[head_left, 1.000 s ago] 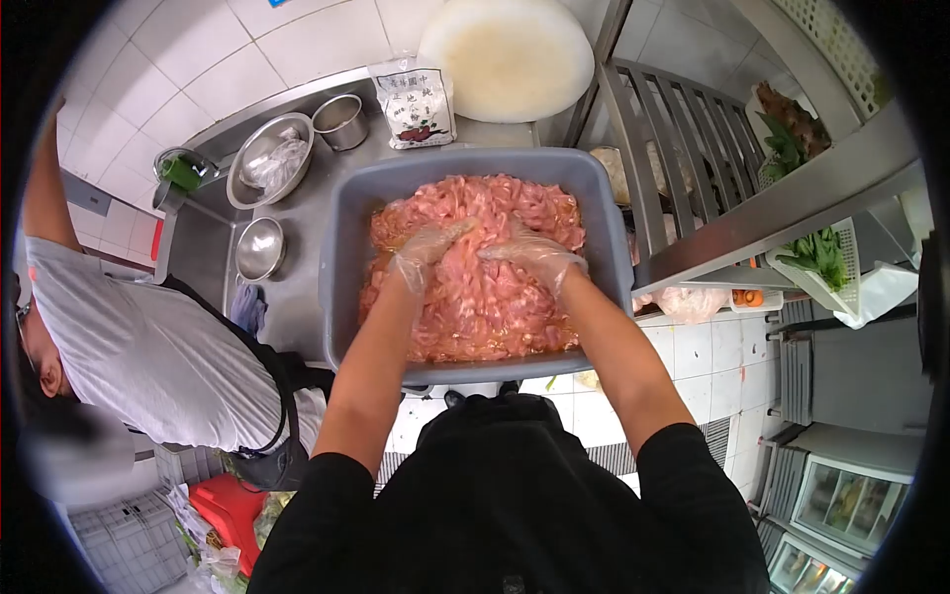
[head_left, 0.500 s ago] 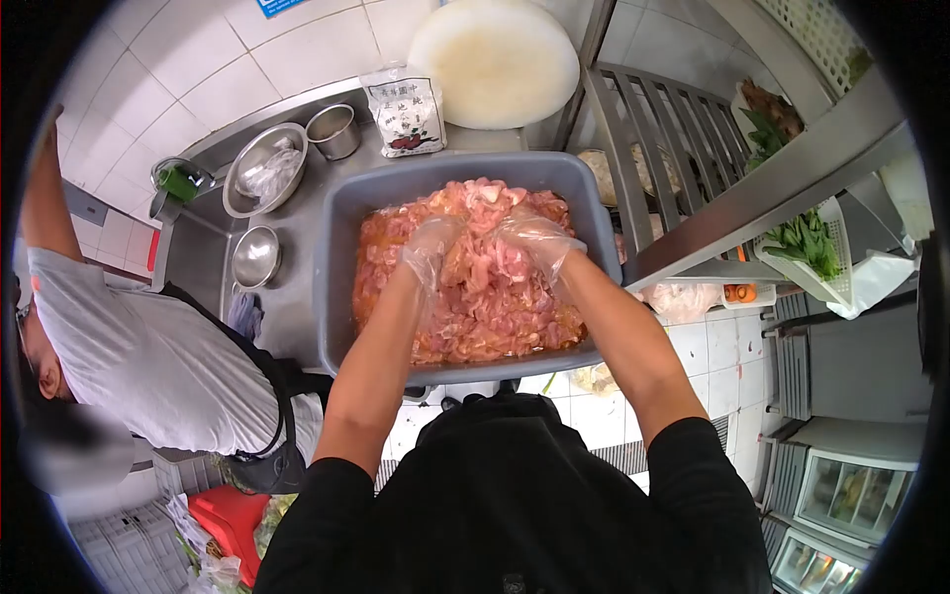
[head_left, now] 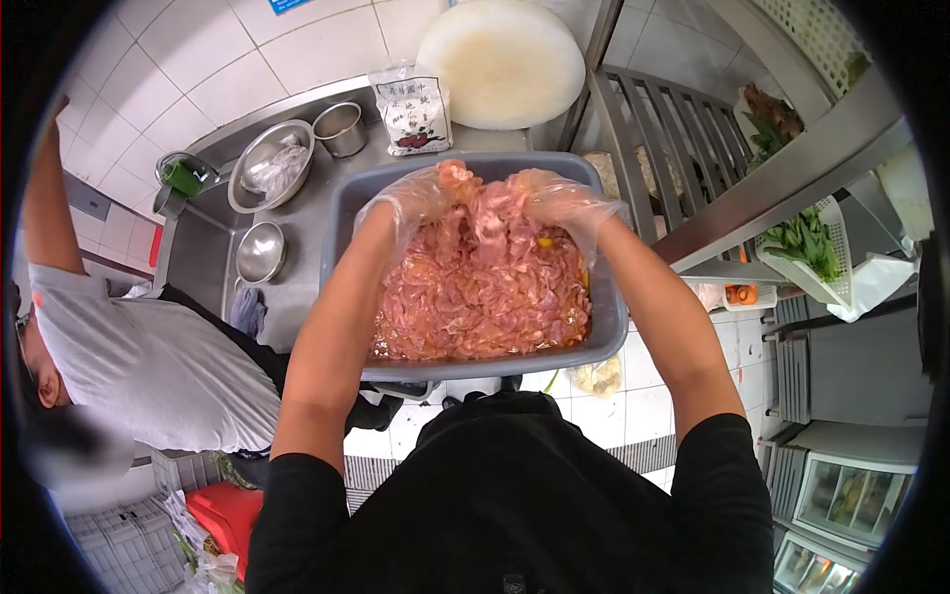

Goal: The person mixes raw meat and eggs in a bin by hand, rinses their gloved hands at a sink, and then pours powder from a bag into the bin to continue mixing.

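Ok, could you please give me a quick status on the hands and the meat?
Left hand and right hand, gloved, lifting sliced meat above grey tub. Nothing blocking.

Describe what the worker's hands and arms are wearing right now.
Both the left hand and the right hand wear thin, clear, crinkled disposable plastic gloves ending about the wrists. The forearms are bare. Short black sleeves of a black top cover the upper arms. No watch or markings show.
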`<state>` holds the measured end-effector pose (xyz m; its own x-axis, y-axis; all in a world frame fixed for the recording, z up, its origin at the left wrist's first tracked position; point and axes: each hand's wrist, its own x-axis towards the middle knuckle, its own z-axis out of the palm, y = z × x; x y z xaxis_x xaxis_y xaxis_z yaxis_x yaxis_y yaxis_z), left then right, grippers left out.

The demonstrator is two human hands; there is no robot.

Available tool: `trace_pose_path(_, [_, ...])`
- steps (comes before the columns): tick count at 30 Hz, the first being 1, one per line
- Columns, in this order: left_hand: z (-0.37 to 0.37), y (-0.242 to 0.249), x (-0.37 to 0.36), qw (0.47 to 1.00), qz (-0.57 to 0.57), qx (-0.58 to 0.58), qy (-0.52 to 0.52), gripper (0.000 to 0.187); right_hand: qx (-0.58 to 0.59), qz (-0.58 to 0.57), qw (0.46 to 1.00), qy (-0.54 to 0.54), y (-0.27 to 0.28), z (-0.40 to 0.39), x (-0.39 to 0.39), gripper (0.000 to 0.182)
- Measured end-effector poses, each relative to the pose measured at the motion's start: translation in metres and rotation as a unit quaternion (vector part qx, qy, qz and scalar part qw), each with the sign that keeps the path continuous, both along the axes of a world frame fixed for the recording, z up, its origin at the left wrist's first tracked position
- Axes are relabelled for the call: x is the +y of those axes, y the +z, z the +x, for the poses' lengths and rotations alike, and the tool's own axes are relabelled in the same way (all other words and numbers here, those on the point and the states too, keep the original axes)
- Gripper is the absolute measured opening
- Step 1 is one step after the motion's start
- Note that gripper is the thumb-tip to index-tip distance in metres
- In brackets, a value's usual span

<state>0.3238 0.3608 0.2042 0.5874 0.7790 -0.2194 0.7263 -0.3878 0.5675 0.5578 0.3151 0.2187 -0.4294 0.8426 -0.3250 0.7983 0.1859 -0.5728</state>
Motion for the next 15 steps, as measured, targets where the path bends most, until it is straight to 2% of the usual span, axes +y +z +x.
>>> trace_pose_path(1, [0.001,0.005,0.0,0.998,-0.014,0.055,-0.003,0.03,0.049,-0.103,0.985,-0.133,0.015,0.0,-0.016,0.029])
trace_pose_path(2, [-0.002,0.004,0.001,0.998,-0.013,0.056,-0.004,0.03,0.05,-0.102,0.984,-0.134,0.013,0.003,-0.015,0.029])
trace_pose_path(4, [-0.018,-0.008,0.005,0.993,-0.088,0.04,0.061,0.043,-0.048,-0.116,0.99,-0.07,0.0,0.016,-0.011,0.035])
trace_pose_path(5, [-0.03,-0.017,0.008,0.987,-0.125,0.032,0.093,0.051,-0.046,-0.116,0.989,-0.073,-0.03,0.029,-0.004,0.035])
trace_pose_path(7, [-0.048,-0.041,0.02,0.967,-0.201,0.017,0.157,0.07,-0.085,0.044,0.987,-0.128,-0.113,0.057,0.014,0.054])
trace_pose_path(8, [-0.057,-0.066,0.03,0.967,-0.203,0.02,0.153,0.07,-0.083,0.041,0.987,-0.133,-0.124,0.055,0.011,0.054])
trace_pose_path(10, [-0.07,-0.119,0.05,0.963,-0.141,-0.04,0.228,0.094,0.036,0.079,0.959,-0.271,-0.141,0.043,0.003,0.081])
trace_pose_path(11, [-0.065,-0.126,0.04,0.896,-0.316,-0.209,0.233,0.099,0.06,0.007,0.967,-0.247,-0.155,0.049,0.017,0.1])
trace_pose_path(12, [-0.055,-0.139,0.04,0.896,-0.314,-0.207,0.235,0.099,0.064,0.007,0.967,-0.247,-0.155,0.043,0.019,0.1])
trace_pose_path(14, [-0.028,-0.163,0.039,0.946,-0.127,-0.049,0.295,0.106,0.009,-0.012,0.959,-0.282,-0.156,0.022,0.021,0.107])
trace_pose_path(15, [-0.016,-0.157,0.033,0.944,-0.132,-0.046,0.299,0.106,0.059,-0.078,0.958,-0.271,-0.13,0.016,0.016,0.109])
